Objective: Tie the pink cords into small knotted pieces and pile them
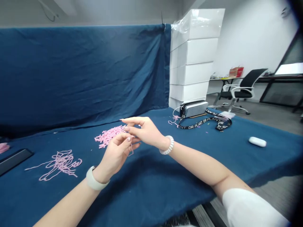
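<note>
My left hand (118, 154) is pinched on a short piece of pink yarn (131, 150), which hangs down in a small loop beside the fingers. Just above and to the right, my right hand (146, 130) reaches over the left fingertips with its fingers stretched and thumb apart from the forefinger. Nothing shows clearly between those right fingers. Behind both hands lies a heap of short pink yarn pieces (109, 135), partly covered by them. Off to the left, a loose tangle of pink yarn (62, 164) rests on the blue cloth (151, 189).
A dark flat bar (15, 160) lies at the left edge. Further right are a lettered black lanyard (196, 125), a silver ribbed case (195, 108) and a white oval case (257, 142). White boxes (201, 52) stand stacked behind, beside a blue curtain (82, 72).
</note>
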Demonstrator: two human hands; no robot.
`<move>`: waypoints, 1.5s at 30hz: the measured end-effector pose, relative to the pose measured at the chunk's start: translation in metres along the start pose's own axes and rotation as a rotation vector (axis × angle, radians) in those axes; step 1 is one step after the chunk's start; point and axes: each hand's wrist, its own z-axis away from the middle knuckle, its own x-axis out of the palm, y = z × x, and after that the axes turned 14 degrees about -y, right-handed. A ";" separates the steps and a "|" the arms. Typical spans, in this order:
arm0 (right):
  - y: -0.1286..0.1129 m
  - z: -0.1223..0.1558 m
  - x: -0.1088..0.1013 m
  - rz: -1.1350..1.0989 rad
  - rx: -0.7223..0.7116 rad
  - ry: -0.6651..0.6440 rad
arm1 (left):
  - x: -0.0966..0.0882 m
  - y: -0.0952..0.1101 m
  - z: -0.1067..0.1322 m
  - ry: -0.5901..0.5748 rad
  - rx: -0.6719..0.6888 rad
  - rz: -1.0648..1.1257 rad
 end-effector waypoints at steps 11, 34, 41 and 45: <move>0.003 -0.007 -0.016 -0.401 0.077 -0.045 | -0.001 0.002 0.003 0.089 0.035 -0.200; -0.080 0.013 -0.072 0.113 -0.448 0.131 | 0.038 0.072 -0.013 -0.021 0.449 -0.767; -0.086 0.030 -0.066 0.535 -0.438 0.050 | 0.033 0.077 -0.001 -0.004 0.558 -1.120; -0.089 0.026 -0.044 0.771 -0.321 -0.292 | 0.032 0.076 -0.001 -0.056 0.661 -1.354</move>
